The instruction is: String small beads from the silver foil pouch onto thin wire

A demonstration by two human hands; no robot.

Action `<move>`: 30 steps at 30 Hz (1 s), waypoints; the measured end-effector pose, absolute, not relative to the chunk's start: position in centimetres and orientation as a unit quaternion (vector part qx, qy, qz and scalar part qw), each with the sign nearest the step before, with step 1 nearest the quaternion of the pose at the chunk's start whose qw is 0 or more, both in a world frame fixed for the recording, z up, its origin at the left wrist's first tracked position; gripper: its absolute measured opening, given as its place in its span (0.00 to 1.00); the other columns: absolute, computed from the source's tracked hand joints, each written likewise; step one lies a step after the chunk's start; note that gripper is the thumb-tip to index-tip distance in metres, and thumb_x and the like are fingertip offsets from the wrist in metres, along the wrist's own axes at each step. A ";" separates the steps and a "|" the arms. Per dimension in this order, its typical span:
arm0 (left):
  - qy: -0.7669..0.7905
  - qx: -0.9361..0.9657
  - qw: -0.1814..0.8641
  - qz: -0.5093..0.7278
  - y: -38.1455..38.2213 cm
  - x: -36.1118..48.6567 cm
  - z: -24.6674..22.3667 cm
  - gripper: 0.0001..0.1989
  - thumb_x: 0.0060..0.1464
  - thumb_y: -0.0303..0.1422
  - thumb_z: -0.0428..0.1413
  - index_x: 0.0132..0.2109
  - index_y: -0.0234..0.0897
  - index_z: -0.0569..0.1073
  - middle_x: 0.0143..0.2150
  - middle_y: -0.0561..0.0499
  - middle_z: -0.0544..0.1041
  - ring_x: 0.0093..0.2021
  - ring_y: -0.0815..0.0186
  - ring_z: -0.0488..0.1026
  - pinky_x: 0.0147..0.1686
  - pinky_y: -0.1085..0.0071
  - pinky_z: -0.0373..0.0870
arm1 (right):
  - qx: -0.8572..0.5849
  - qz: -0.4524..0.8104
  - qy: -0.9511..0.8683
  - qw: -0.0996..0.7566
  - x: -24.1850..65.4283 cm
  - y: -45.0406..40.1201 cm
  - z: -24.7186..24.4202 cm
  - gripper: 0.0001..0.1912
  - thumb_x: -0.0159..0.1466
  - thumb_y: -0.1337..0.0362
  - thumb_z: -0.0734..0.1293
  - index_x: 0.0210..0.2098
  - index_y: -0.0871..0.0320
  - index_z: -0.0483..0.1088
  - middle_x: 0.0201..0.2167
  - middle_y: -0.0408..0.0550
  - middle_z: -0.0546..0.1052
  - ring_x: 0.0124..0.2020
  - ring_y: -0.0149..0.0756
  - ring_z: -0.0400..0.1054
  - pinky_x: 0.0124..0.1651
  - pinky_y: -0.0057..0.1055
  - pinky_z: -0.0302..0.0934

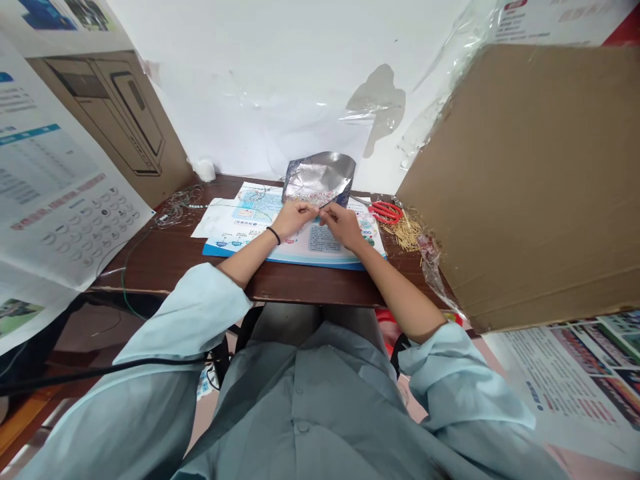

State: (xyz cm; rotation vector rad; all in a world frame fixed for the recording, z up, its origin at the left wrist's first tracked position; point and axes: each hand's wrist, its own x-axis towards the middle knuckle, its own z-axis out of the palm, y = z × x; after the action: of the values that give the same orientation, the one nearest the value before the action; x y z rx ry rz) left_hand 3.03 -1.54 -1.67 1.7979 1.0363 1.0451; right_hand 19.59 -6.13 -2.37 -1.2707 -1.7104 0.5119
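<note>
- Thread (175, 212) is heaped aside, likely against tangling.
- Left hand (294, 219): fingers bent inward, grip unclear.
- Foil pouch (320, 179) is opened behind hands, presumably for bead access.
- Right hand (344, 225): fingers curled, grip unclear.
- Scissors (385, 213) are laid nearby.

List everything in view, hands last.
Table: one, brown, centre.
Pouch: one, silver, back centre.
Beads: many, multicoloured, inside pouch.
Papers: several, white and blue, under hands.
Scissors: one, red handles, right of pouch.
Sticks: many, gold, by scissors.
Thread: uncountable, clear, table's left.
Plastic wrap: one, clear, table's right.
Cardboard panels: two, brown, both sides.
Posters: several, white, both sides.
Wall: one, white, behind.
Cable: one, black, lower left.
Wristband: one, black, left wrist.
Shirt: one, grey, bottom.
Left hand: one, before pouch.
Right hand: one, beside left.
</note>
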 end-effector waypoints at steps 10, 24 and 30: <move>0.415 0.835 0.136 0.335 -0.2 1.3 -1.8 0.10 0.53 0.24 0.54 0.33 0.39 0.80 0.38 0.42 0.78 0.52 0.50 0.68 0.60 0.50 0.50 | -0.282 0.671 -0.564 0.390 25.1 -5.0 -2.9 0.14 0.69 0.55 0.62 0.29 0.55 0.61 0.11 0.29 0.49 0.12 0.22 0.41 0.19 0.21 0.43; 0.453 0.879 -0.029 0.144 0.3 1.0 -1.2 0.18 0.54 0.20 0.48 0.44 0.32 0.81 0.49 0.35 0.79 0.55 0.47 0.68 0.53 0.52 0.60 | -0.181 0.736 -0.600 0.256 24.7 -5.2 -3.4 0.23 0.55 0.49 0.76 0.29 0.59 0.64 0.13 0.33 0.63 0.13 0.19 0.51 0.17 0.17 0.48; 0.455 0.877 -0.016 0.152 0.7 0.9 -1.1 0.17 0.57 0.21 0.49 0.43 0.31 0.82 0.47 0.36 0.79 0.52 0.51 0.70 0.53 0.57 0.64 | -0.333 0.698 -0.490 0.402 22.5 -5.4 -2.7 0.12 0.62 0.59 0.71 0.32 0.60 0.67 0.17 0.35 0.66 0.17 0.21 0.55 0.19 0.18 0.51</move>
State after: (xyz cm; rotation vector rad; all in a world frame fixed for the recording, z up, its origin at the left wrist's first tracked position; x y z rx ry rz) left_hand 0.88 0.70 -1.11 2.7850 1.4435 0.4818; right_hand 22.55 -5.44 -2.71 -0.8428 -1.2394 1.7638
